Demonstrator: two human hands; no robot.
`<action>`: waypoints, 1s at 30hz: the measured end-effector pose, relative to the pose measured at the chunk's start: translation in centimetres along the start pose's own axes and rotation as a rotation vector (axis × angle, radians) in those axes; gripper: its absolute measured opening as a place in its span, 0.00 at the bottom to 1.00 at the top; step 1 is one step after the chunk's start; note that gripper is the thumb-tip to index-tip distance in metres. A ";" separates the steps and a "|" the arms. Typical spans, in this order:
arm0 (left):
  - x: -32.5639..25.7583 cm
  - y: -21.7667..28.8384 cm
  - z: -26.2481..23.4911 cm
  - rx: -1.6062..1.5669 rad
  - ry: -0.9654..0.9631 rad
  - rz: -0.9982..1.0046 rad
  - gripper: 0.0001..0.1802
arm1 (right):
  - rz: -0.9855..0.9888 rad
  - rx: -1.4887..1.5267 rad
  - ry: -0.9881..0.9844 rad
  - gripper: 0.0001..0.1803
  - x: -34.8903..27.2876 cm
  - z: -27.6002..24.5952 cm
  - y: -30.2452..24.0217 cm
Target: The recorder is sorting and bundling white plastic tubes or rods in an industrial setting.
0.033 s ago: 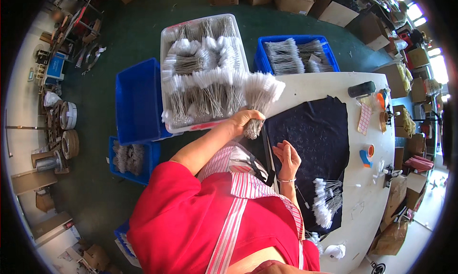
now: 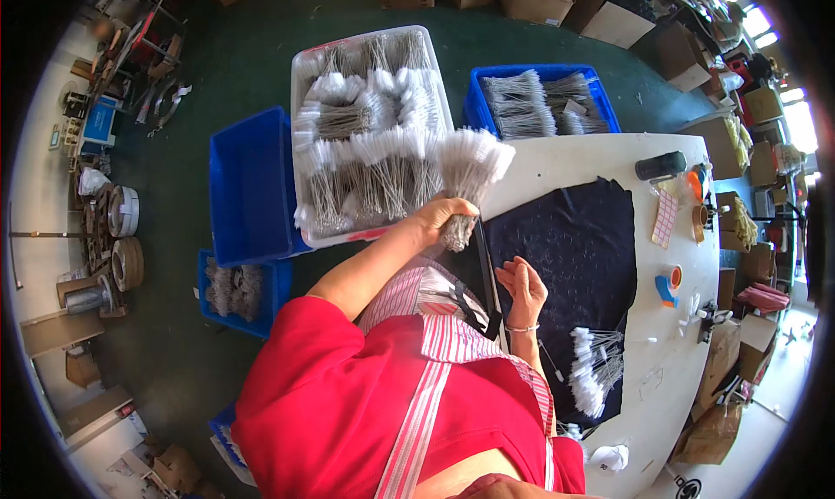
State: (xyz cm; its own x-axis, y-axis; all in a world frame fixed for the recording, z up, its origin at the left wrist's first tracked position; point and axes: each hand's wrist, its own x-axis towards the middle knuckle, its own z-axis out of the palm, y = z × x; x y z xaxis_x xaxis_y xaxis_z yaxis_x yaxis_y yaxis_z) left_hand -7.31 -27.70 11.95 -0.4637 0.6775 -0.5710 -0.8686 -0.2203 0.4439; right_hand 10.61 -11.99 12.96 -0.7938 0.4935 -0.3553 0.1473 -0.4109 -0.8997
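My left hand (image 2: 449,214) is wrapped round the wire stems of a thick bundle of small white-headed wire brushes (image 2: 474,160), heads upward and fanned out. The bundle stands beside the right edge of a white tub (image 2: 374,229) packed with rows of similar brushes. Over the near left edge of a dark cloth (image 2: 565,229) on the table, my right hand (image 2: 524,292) is held with loosely curved fingers, a little apart, and nothing visible in them. A loose pile of white-headed brushes (image 2: 591,373) lies on the cloth nearer to me.
An empty blue crate (image 2: 252,186) stands left of the tub, and a lower blue crate (image 2: 280,295) holds more bundles. Beyond the white table (image 2: 539,164) is another filled blue crate (image 2: 474,108). A dark cylinder (image 2: 659,165) and orange tape (image 2: 675,276) sit on the table.
My left hand and the brush bundle have shifted slightly left, toward the tub. My right hand has hardly moved.
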 end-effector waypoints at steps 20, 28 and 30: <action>12.8 28.6 -13.8 1.207 0.737 1.040 0.41 | 0.221 -0.204 0.047 0.14 8.6 6.7 1.5; 14.5 31.1 -13.9 1.671 0.891 0.703 0.45 | 0.276 -0.179 0.065 0.14 9.8 7.4 1.9; 15.0 31.1 -14.1 1.663 0.926 0.653 0.45 | 0.291 -0.177 0.061 0.14 10.1 7.3 2.2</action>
State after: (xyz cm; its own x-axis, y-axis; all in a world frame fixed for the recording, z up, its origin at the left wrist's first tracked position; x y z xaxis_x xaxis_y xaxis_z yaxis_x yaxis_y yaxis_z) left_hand -43.76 -34.30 7.52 -0.9860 0.1631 0.0355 0.1607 0.8703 0.4655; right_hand -1.36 -13.53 9.24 -0.6671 0.4225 -0.6135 0.4670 -0.4045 -0.7863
